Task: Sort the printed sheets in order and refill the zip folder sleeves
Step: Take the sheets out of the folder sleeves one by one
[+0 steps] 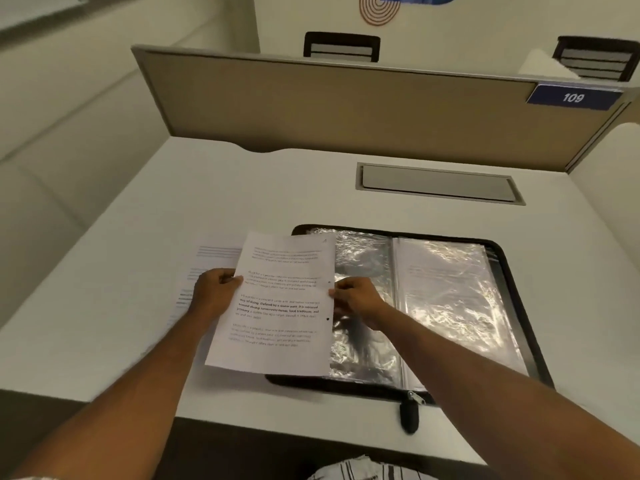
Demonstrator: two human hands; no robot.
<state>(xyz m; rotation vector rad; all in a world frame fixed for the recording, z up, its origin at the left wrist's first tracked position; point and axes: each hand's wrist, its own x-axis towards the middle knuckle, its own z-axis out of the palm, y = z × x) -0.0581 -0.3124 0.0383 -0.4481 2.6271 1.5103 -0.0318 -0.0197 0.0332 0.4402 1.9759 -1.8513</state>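
A printed sheet [280, 303] with four blocks of text and small punch marks down its right edge is held over the left part of the open zip folder [504, 261], covering that side's rim. The left hand [213, 292] has a pinching grip on the sheet's left edge, and the right hand [356, 299] has a pinching grip on its right edge, thumb on top. The folder lies flat on the white tabletop [138, 220], its crinkled clear sleeves [446, 289] spread to both sides; faint print shows through the right one. Its black zipper pull [410, 415] hangs over the near edge of the tabletop. More printed sheets [207, 256] lie just left of the folder, partly under the left hand. Farther back a grey hatch [436, 183] is set into the tabletop, and behind it stands a tan partition [329, 105] bearing a blue plate [573, 97] marked 109
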